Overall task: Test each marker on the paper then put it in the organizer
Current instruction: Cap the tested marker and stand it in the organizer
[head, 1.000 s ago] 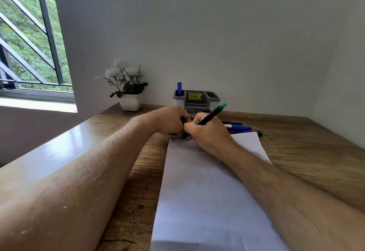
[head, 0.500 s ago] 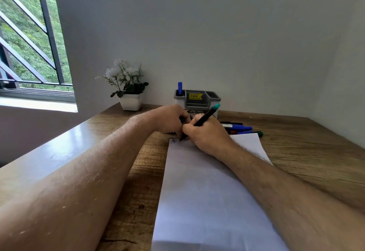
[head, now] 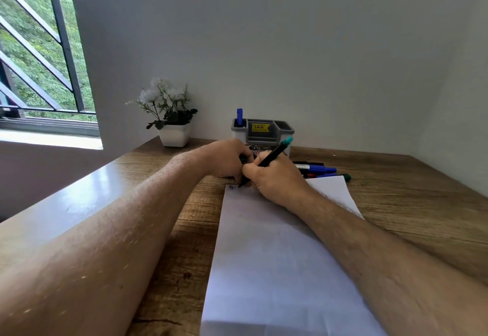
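Teal-ended black marker [head: 269,159] slants in the right hand [head: 277,179], fingers curled round it, tip on the paper [head: 277,269] just in front of the grey organizer [head: 262,133]. Left hand [head: 224,160], beside it, grips something dark. Spare markers [head: 320,170] lie right of the organizer.

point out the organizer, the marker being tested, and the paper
organizer [head: 264,137], head view, on its grey front wall.
marker [head: 269,160], head view, mid black barrel above the right hand [head: 277,179].
paper [head: 277,269], head view, bare middle of the sheet.
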A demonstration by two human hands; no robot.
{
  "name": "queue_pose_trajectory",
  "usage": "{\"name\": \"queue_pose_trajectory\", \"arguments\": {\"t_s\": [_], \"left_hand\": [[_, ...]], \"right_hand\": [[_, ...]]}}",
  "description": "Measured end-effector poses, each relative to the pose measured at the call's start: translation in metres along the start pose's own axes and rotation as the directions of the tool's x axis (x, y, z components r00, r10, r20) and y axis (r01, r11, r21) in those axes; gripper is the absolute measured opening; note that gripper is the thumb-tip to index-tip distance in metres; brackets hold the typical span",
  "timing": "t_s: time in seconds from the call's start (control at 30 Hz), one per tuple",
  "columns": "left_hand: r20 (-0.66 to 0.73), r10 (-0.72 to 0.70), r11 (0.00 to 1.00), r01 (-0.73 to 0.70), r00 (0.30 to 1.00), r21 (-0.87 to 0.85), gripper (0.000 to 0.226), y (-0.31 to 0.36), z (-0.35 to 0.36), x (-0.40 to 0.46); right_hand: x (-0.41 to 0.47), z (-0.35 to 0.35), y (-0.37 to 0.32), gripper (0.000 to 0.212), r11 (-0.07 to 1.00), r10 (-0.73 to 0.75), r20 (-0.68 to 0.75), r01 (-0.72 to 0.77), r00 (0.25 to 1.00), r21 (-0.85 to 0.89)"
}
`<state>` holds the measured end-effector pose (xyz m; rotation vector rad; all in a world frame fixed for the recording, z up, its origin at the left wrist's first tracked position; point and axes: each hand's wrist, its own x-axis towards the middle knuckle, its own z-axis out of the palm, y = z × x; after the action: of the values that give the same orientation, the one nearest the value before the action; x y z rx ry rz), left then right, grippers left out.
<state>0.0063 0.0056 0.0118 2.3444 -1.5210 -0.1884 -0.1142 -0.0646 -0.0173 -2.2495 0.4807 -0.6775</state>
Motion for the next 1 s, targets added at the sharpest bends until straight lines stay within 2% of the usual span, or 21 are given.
{"name": "queue_pose_trajectory", "arguments": {"t_s": [0.2,0.37,0.83,1.0], "left_hand": [[0.002,0.010,1.000,-0.010,1.000,0.025,0.024,0.0000,0.0001,0.0003],[0.001,-0.011,1.000,0.011,1.000,0.005,0.027,-0.0004,0.0004,0.0014],[-0.021,-0.006,1.000,0.006,1.000,0.007,0.025,-0.0030,0.0014,0.0012],[-0.026,-0.002,1.000,0.002,1.000,0.013,0.023,-0.0037,0.0020,0.0014]], "right_hand": [[0.0005,-0.0019,-0.0008,0.022,1.000,0.020,0.018,-0.020,1.000,0.011],[0.0001,0.0002,-0.0017,0.016,1.000,0.019,0.002,-0.019,1.000,-0.009],[-0.0022,-0.0029,-0.0036,0.018,1.000,0.028,-0.003,-0.028,1.000,-0.002],[-0.0028,-0.0027,-0.0043,0.024,0.999,0.032,0.007,-0.032,0.999,0.007]]}}
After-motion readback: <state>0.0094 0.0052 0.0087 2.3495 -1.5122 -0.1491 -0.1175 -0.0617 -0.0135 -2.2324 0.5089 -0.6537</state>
